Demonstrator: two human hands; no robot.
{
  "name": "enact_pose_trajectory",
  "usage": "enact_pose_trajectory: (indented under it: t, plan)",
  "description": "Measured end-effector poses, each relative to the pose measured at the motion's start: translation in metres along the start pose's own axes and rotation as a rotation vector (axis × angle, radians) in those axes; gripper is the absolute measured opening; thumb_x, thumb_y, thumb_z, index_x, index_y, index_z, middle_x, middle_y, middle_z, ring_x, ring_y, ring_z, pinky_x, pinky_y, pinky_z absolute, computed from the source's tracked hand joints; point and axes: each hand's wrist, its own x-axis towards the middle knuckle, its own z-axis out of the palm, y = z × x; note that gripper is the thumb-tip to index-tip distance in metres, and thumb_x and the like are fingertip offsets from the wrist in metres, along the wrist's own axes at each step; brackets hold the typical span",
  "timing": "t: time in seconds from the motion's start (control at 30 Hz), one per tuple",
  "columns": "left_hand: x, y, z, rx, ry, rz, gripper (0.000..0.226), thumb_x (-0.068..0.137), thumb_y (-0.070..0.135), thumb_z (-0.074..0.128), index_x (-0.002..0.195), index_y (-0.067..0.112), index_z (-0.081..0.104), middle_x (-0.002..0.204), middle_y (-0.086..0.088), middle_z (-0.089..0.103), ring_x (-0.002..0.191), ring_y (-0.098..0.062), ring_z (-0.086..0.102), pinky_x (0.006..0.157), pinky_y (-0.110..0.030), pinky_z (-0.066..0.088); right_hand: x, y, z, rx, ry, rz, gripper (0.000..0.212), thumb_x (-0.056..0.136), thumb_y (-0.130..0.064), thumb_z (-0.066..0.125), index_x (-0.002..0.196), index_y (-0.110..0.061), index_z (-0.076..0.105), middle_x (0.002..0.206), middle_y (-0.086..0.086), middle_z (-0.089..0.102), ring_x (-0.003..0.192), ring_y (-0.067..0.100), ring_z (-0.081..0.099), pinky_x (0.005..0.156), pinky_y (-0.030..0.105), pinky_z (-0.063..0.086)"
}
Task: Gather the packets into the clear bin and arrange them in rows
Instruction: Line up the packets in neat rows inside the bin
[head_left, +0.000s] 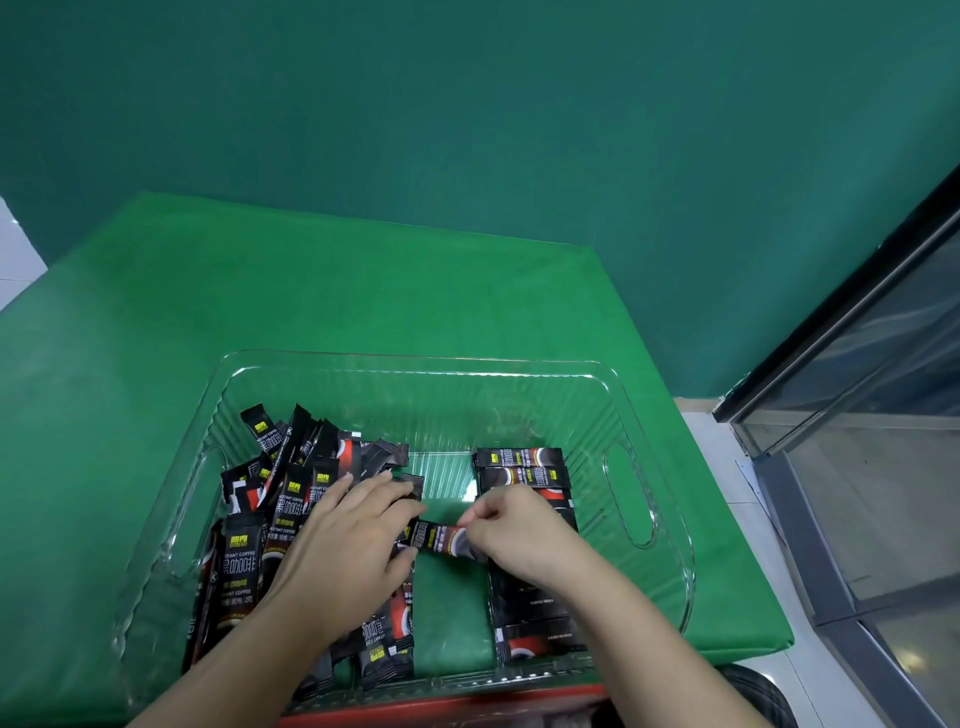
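Note:
A clear plastic bin (415, 364) stands on the green table. Several black coffee packets lie in a loose heap (291, 483) on its left side. On the right side, packets lie flat in a neat column (522, 465), partly hidden under my right wrist. Both hands are inside the bin, holding one black packet (436, 536) crosswise over the bare middle strip. My left hand (345, 540) holds its left end, and the fingertips are hidden beneath the palm. My right hand (511, 532) pinches its right end with curled fingers.
The table is covered in green cloth (311, 291), with a green wall behind. A dark-framed glass door (857, 364) stands at the right over a pale tiled floor. A red object (441, 709) shows under the bin's near edge. Slot handles pierce the bin's side walls.

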Motion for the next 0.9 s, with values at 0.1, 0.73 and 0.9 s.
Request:
enact_pose_trajectory:
  t: [0.1,0.73,0.9]
  plan:
    - [0.001,-0.001,0.002,0.041,0.038,0.031,0.037,0.066,0.052,0.078,0.100,0.037,0.069,0.116,0.011,0.066,0.115,-0.012,0.060,0.103,-0.040,0.035,-0.001,0.000,-0.001,-0.030,-0.037,-0.003,0.016,0.085,-0.011,0.055,0.074,-0.021,0.061,0.061,-0.006,0.053,0.040,0.001,0.038,0.040,0.017,0.030]
    - [0.003,-0.002,0.009,0.085,0.083,0.044,0.042,0.060,0.052,0.082,0.097,0.035,0.071,0.111,0.014,0.068,0.109,-0.010,0.063,0.098,-0.040,0.037,0.021,0.023,-0.027,-0.699,0.199,-0.017,0.028,0.087,0.002,0.048,0.108,-0.007,0.065,0.107,0.013,0.065,0.104,0.028,0.058,0.085,0.034,0.050]
    - [0.002,-0.003,0.011,0.076,0.089,0.040,0.041,0.060,0.050,0.082,0.097,0.035,0.071,0.112,0.013,0.068,0.110,-0.010,0.062,0.098,-0.041,0.038,0.017,0.018,-0.032,-0.815,0.271,-0.024,0.041,0.081,0.010,0.046,0.119,-0.003,0.052,0.123,0.015,0.051,0.115,0.029,0.045,0.094,0.034,0.041]
